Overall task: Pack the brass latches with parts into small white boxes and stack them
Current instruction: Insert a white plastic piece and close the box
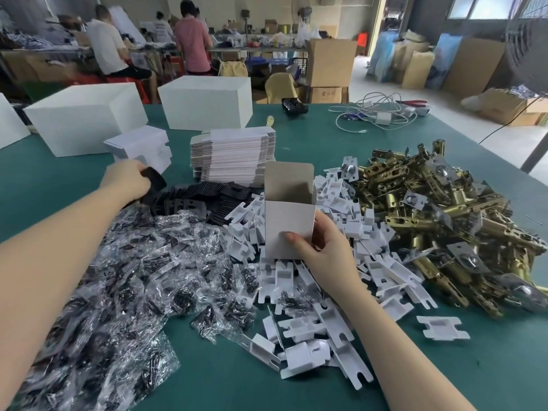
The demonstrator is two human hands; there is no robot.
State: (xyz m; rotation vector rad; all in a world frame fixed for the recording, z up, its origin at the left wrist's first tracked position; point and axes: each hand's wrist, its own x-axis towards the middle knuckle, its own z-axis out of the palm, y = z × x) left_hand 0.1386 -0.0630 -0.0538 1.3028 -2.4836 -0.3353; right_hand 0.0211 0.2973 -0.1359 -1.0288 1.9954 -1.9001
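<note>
The right hand [321,247] grips an open box [289,215] upright over the white inserts [311,321], mouth up, ready for filling. Left of the box, the left hand [127,179] pinches a black plate [154,178]. Right of the box lie the latches [439,218]; behind it, flat blanks [234,154] wait.

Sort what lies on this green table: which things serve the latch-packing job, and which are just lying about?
Job: open small white cardboard box, brass latch heap, white plastic inserts, black plates, bagged screws, flat box stack.

Lying about: white cables, red-handled pliers.
</note>
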